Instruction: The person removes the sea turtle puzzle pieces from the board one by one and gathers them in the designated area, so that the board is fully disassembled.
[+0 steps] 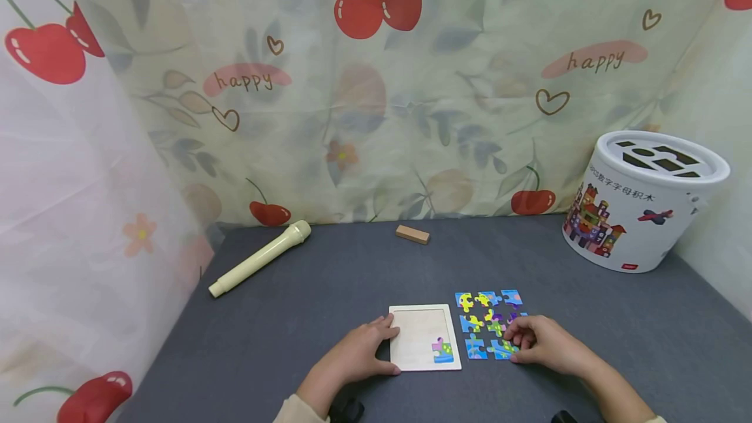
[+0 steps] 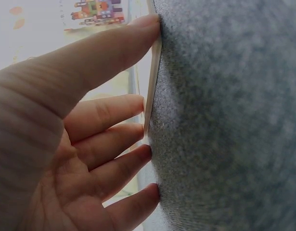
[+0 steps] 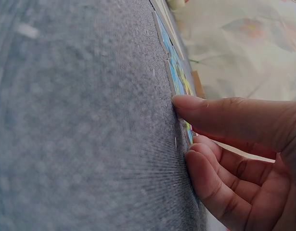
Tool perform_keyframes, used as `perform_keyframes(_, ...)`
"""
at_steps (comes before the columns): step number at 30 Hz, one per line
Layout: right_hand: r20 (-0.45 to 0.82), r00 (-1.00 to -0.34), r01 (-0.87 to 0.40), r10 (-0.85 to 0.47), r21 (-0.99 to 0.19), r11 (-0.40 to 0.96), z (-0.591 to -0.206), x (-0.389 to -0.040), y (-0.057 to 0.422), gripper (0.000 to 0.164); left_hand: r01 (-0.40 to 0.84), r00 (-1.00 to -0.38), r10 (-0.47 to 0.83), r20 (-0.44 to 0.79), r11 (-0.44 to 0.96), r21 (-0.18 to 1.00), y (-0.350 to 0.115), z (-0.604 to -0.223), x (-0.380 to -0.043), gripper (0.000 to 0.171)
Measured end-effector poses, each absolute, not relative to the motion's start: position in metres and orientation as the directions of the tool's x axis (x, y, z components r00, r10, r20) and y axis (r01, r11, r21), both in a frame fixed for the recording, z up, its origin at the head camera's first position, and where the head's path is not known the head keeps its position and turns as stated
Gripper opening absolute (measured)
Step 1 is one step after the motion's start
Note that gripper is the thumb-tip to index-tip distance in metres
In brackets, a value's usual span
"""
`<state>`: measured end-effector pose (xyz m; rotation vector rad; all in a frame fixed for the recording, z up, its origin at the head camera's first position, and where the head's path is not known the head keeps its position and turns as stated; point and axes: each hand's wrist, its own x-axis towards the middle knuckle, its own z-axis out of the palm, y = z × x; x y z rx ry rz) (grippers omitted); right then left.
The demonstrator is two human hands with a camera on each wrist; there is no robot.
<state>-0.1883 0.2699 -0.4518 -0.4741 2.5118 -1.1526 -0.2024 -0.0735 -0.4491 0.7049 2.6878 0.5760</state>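
Observation:
A shallow square wooden puzzle tray point(image 1: 414, 335) lies in front of me, with one pink, green and blue puzzle piece point(image 1: 442, 351) in its lower right corner. My left hand point(image 1: 361, 349) rests against the tray's left side, thumb near the bottom corner, fingers spread along the edge and upper corner. Right of the tray, several loose jigsaw pieces point(image 1: 464, 301) lie in rows. My right hand point(image 1: 546, 344) pinches a blue and green puzzle piece point(image 1: 501, 350) in the nearest row between thumb and curled fingers, which partly cover the pieces there.
A cream-coloured stick point(image 1: 258, 261) with a rounded head lies at the back left. A small wooden block point(image 1: 412, 235) sits by the back edge. At the back right stands a white bucket point(image 1: 637, 214) with a slotted lid. Printed curtains point(image 1: 376, 116) surround the dark table point(image 1: 329, 292).

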Motion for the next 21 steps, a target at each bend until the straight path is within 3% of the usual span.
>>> perform_keyframes(21, -0.104, -0.910, -0.206, -0.401, -0.726, 0.656, -0.4497, -0.1891, 0.2685, 0.031, 0.398, -0.831, 0.523, -0.189, 0.797, 0.454, -0.0740, -0.4474, -0.2019, 0.067)
